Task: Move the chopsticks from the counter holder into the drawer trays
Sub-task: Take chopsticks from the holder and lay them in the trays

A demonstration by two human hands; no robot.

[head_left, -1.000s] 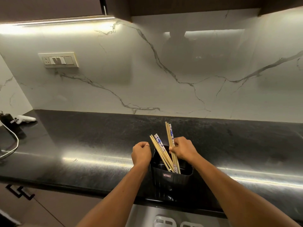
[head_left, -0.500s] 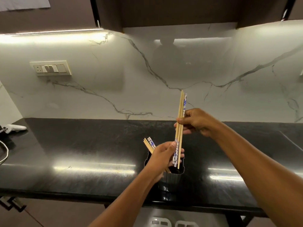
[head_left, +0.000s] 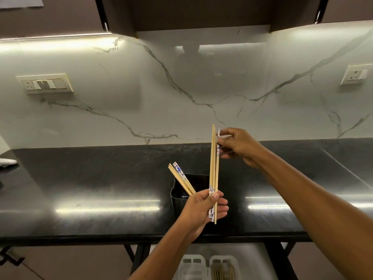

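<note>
Left hand [head_left: 203, 207]: fingers and thumb curled round the lower ends of an upright bundle of chopsticks [head_left: 214, 168], held above the front of the counter [head_left: 101, 178]; bundle consists of plain wooden sticks with blue-and-white patterned ones among them, standing nearly vertical; right hand [head_left: 236, 145]: fingertips pinching the top of a patterned stick in that same bundle, wrist raised above the counter; holder [head_left: 179, 190]: black, open-topped, standing on the counter just behind the left hand, partly hidden by it; remaining chopsticks [head_left: 180, 177]: a second small group, wooden and patterned, leaning to the left out of the holder's rim; counter: black, glossy, with bright light streaks; drawer trays [head_left: 193, 267]: white, visible below the counter edge at the bottom of the view, the right one holding wooden sticks, details blurred; backsplash [head_left: 181, 87]: white marble with grey veins; switch plate [head_left: 45, 83] on the left of it, socket [head_left: 355, 74] on the right; dark cabinets [head_left: 201, 13] overhead.
</note>
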